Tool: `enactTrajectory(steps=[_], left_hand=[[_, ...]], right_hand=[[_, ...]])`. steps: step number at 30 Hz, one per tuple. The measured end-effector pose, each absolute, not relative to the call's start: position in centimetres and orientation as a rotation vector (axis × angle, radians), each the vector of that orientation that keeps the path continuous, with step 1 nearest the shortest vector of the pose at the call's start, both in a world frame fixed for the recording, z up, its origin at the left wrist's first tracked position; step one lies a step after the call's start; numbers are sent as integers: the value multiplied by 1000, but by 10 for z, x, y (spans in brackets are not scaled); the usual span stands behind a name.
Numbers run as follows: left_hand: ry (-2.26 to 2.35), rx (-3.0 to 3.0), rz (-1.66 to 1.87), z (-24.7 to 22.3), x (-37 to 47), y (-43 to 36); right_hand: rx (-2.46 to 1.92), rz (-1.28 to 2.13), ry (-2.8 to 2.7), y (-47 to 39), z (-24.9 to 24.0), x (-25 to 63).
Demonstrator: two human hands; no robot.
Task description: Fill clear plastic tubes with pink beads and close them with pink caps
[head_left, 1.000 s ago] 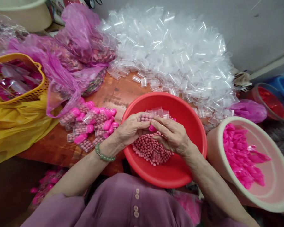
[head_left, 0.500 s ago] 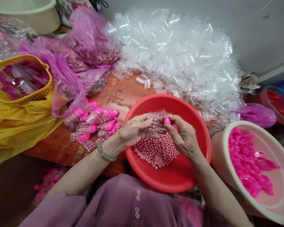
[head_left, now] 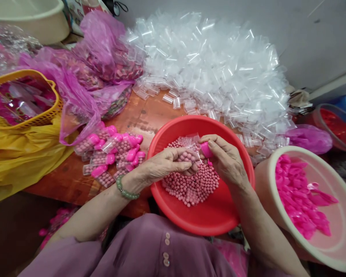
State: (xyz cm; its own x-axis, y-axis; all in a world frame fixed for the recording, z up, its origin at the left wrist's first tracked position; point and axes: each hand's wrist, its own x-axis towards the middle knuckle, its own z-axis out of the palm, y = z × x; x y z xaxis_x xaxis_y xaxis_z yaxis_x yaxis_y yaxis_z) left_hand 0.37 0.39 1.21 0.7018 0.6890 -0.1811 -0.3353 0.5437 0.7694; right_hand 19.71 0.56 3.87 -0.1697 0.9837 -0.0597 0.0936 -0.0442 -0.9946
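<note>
Over the red basin (head_left: 167,215), my left hand (head_left: 168,163) is closed round a small clear container (head_left: 187,157) filled with pink beads. My right hand (head_left: 225,157) pinches a bright pink cap (head_left: 206,149) just right of the container's end. A second pink piece shows partly beneath my right fingers. Loose pink beads (head_left: 190,184) lie in the basin under both hands, with some clear empty containers (head_left: 190,140) on them. Left of the basin, filled containers with pink caps (head_left: 112,150) are heaped on the table.
A pile of clear containers (head_left: 213,65) covers the table's back. Right stands a pale tub (head_left: 272,192) of pink caps (head_left: 302,196). To the left are a yellow basket (head_left: 56,105), a yellow bag (head_left: 23,157) and purple bags (head_left: 100,38).
My left fingers have curled in round the filled container, which is now tilted. The pink cap in my right hand has turned and sits close to the container's end.
</note>
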Motion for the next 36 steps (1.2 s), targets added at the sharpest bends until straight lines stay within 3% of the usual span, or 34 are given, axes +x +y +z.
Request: enactTrajectory(steps=[13,36], left_hand=[[424,745,539,9,3,6],[193,563,471,7,-6,11]], right_hand=[[-1294,686,-1659,3,41,171],[-1250,728,-1779,-7,39,181]])
